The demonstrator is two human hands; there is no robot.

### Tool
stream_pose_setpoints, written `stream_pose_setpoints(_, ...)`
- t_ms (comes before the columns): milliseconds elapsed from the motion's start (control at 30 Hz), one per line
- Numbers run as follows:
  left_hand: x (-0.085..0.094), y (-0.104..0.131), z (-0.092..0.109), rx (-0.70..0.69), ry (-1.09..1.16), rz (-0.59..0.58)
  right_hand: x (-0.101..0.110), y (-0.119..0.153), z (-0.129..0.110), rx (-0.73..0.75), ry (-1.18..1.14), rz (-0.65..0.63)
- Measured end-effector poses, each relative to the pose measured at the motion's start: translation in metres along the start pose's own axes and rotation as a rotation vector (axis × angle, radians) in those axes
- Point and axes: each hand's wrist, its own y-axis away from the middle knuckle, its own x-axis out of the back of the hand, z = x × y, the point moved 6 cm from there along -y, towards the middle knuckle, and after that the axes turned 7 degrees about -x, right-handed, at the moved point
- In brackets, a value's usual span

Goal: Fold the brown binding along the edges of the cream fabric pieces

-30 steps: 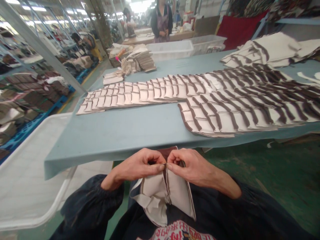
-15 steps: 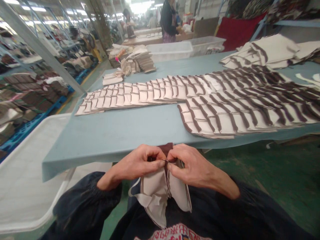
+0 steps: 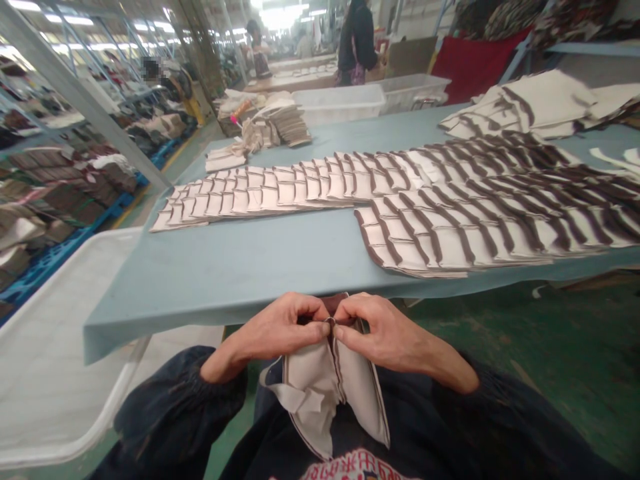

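In front of my body hangs a beige fabric piece (image 3: 310, 380) with dark brown edging, its lower part split into two flaps. My left hand (image 3: 285, 323) pinches it from the left at the top of the split. From the other side my right hand (image 3: 383, 330) grips the same spot, the thumbs nearly touching. A small curved edge shows between the thumb tips; I cannot tell what it is. Dark brown cloth (image 3: 337, 303) shows behind my fingers. A loose pale strip (image 3: 295, 399) dangles at the left flap.
A blue-covered table (image 3: 265, 250) spans the view before me, bearing overlapping rows of brown-edged fabric pieces (image 3: 430, 230) and a fabric stack (image 3: 287, 120). A white bin (image 3: 55, 360) stands at left. Clear plastic tubs (image 3: 340, 101) and a person (image 3: 357, 43) are beyond the table.
Both hands keep their pinch and have shifted slightly, drawing closer at the thumb tips. The right flap hangs a little lower. The person beyond the table has moved right and turned.
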Motion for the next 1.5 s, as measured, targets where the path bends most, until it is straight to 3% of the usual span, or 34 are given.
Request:
stream_pose_setpoints(233,-0.007,-0.003,0.000,-0.043,-0.030,0.094,-0.005,0.005,0.000,-0.063,0.217,0.048)
stream_pose_setpoints(400,-0.013,0.000,-0.007,-0.053,0.028,0.024,-0.011,0.007,-0.003,-0.032,0.348,0.042)
stream_pose_setpoints(500,-0.017,0.005,-0.013,-0.042,0.186,-0.046,-0.012,0.010,-0.006,0.041,0.264,0.000)
stream_pose_setpoints(700,-0.018,0.008,-0.018,-0.043,0.254,0.001,-0.009,0.011,0.006,0.045,-0.065,-0.055)
stream_pose_setpoints(900,-0.011,0.010,-0.007,-0.110,0.091,0.068,-0.008,0.010,0.001,0.141,0.093,0.019)
stream_pose_setpoints(1133,-0.005,0.010,0.027,-0.314,-0.399,0.122,-0.010,0.002,-0.003,0.085,0.252,-0.002)
stream_pose_setpoints(1333,-0.005,0.010,0.032,-0.371,-0.591,0.044,-0.011,-0.003,-0.006,0.016,0.242,-0.021)
stream_pose_setpoints(1500,-0.006,0.021,0.045,-0.547,-0.640,0.081,-0.001,-0.003,-0.010,0.009,0.035,-0.035)
